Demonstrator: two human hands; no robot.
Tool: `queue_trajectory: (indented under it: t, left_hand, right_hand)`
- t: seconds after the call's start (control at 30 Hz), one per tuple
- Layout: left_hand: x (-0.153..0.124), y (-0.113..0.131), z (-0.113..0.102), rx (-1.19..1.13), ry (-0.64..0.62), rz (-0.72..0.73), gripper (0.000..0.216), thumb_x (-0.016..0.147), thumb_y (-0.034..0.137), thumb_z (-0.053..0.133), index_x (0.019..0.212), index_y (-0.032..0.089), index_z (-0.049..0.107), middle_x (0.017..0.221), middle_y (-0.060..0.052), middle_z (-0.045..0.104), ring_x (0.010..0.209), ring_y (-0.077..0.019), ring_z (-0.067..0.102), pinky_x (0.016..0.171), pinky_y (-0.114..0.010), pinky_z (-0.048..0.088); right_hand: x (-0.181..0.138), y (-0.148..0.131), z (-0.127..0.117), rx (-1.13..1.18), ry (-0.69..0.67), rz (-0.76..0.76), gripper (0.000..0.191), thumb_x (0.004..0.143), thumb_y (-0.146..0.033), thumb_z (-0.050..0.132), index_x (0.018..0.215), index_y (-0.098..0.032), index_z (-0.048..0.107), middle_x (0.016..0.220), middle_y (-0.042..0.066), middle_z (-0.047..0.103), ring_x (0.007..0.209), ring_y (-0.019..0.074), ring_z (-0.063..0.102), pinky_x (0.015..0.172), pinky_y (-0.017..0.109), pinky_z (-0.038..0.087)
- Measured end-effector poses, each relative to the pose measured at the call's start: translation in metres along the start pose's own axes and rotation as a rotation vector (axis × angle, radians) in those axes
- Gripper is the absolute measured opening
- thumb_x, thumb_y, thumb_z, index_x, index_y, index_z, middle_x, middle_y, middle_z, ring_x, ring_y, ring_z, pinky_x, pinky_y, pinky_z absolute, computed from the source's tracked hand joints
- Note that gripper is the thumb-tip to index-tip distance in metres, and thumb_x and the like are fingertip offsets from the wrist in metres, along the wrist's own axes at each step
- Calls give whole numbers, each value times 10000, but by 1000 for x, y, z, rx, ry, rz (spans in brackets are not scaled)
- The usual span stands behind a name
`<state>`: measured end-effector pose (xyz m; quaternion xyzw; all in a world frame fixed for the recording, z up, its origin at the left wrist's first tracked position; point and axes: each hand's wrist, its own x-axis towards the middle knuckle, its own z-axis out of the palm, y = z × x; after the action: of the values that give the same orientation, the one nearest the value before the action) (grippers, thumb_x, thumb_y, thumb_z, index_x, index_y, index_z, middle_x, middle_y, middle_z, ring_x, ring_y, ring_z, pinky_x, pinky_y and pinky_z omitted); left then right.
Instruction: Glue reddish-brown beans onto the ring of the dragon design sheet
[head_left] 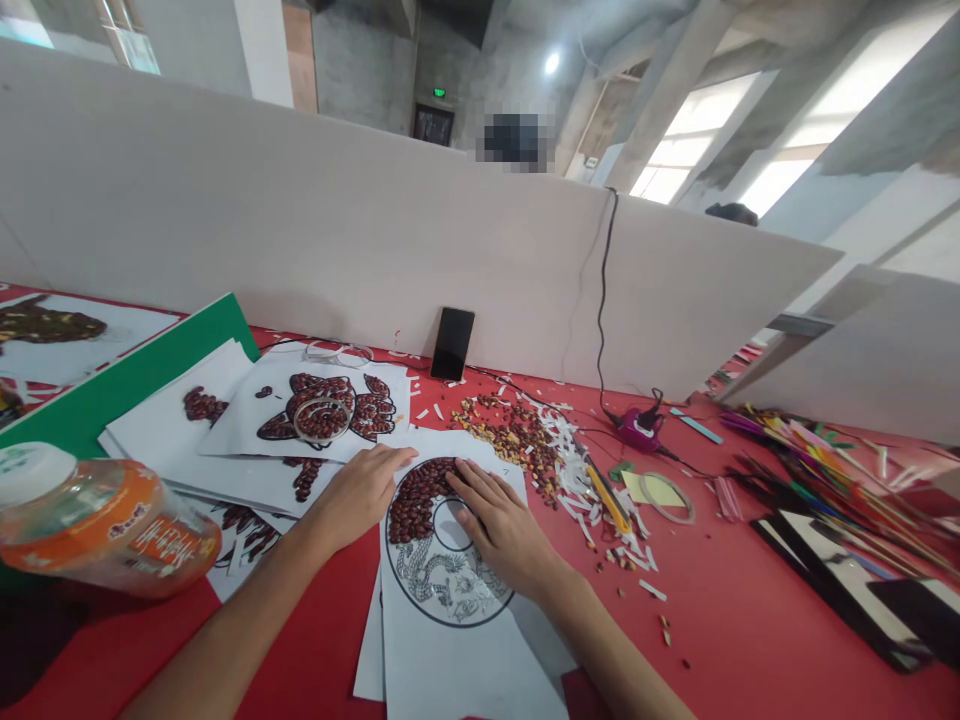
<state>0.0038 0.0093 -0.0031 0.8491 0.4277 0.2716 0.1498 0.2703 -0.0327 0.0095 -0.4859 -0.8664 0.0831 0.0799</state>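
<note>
A white sheet (457, 650) with a round printed dragon design lies on the red table (750, 640) in front of me. Dark brown seeds (420, 495) cover the upper left part of the circle. My left hand (360, 490) lies flat on the sheet's left edge, fingers stretched toward the seeds. My right hand (502, 525) rests on the circle with fingers spread, fingertips at the edge of the seed patch. Neither hand holds anything.
A heap of loose seeds and paper scraps (517, 435) lies behind the sheet. Finished seed pictures (322, 410) sit left, with a tape roll (321, 418) on top. An orange-labelled jar (97, 525) lies at left. A phone (452, 343) leans on the partition; glue gun (637, 428), tape ring (666, 497), coloured sticks (825, 470) right.
</note>
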Motion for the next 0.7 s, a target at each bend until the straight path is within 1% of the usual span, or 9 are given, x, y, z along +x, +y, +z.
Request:
queue_trajectory:
  t: [0.13, 0.2, 0.27, 0.33, 0.37, 0.43, 0.5, 0.57, 0.7]
  left_hand:
    - [0, 6, -1, 66, -29, 22, 436, 981, 85, 380, 1372, 199, 536, 1273, -82, 678, 1182, -222, 613, 1035, -418, 490]
    - [-1, 14, 1, 100, -38, 66, 427, 1021, 140, 356, 1412, 197, 520, 1350, -88, 653, 1254, -221, 590, 1084, -427, 464]
    - [-2, 26, 7, 117, -36, 129, 450, 1052, 207, 339, 1484, 198, 465, 1485, -88, 571, 1391, -214, 498, 1163, -422, 401]
    - [-1, 37, 16, 152, -51, 173, 502, 1070, 307, 337, 1561, 204, 369, 1593, -85, 454, 1488, -223, 386, 1215, -431, 336]
    - [-1, 41, 21, 172, -73, 170, 540, 1073, 362, 334, 1589, 201, 317, 1624, -86, 403, 1514, -231, 343, 1228, -435, 314]
    - [2, 46, 31, 206, -105, 137, 605, 1070, 427, 329, 1612, 171, 255, 1641, -108, 362, 1533, -244, 308, 1234, -436, 298]
    - [4, 47, 39, 225, -126, 113, 625, 1067, 427, 325, 1619, 150, 228, 1650, -120, 335, 1540, -248, 290, 1235, -437, 292]
    - [5, 44, 44, 224, -117, 106, 614, 1070, 403, 311, 1623, 151, 215, 1658, -118, 315, 1544, -238, 280, 1237, -434, 284]
    - [6, 37, 44, 177, -97, 107, 579, 1083, 385, 260, 1619, 168, 231, 1657, -108, 325, 1544, -210, 279, 1239, -412, 271]
  right_hand:
    - [-3, -2, 2, -16, 11, -25, 568, 1090, -457, 318, 1611, -231, 307, 1677, 52, 205, 1553, 239, 218, 1266, 482, 243]
    - [-4, -1, 3, -27, 21, -51, 603, 1086, -463, 332, 1631, -227, 233, 1678, 61, 188, 1555, 243, 211, 1269, 484, 235]
    - [-5, 0, 4, -34, 26, -71, 626, 1087, -461, 326, 1643, -231, 154, 1678, 60, 177, 1555, 238, 205, 1271, 480, 232]
    - [-4, 1, 4, -30, 26, -75, 639, 1089, -463, 316, 1645, -240, 95, 1678, 55, 169, 1556, 236, 199, 1272, 479, 232]
    - [-4, 2, 3, -22, 18, -71, 636, 1091, -464, 305, 1644, -247, 78, 1678, 51, 164, 1557, 235, 196, 1272, 480, 232]
    - [-2, 3, 0, 3, -25, -51, 621, 1096, -467, 271, 1642, -255, 62, 1681, 43, 146, 1560, 229, 180, 1274, 482, 226]
    - [0, 3, -4, 39, -82, -36, 611, 1100, -474, 238, 1640, -259, 48, 1684, 34, 117, 1564, 220, 152, 1276, 473, 218]
    - [0, 3, -7, 75, -122, -34, 610, 1101, -483, 223, 1639, -266, 34, 1688, 26, 95, 1568, 210, 124, 1281, 460, 201]
    - [0, 7, -15, 172, -172, -14, 601, 1101, -500, 193, 1642, -283, 52, 1694, 11, 80, 1573, 201, 77, 1288, 460, 149]
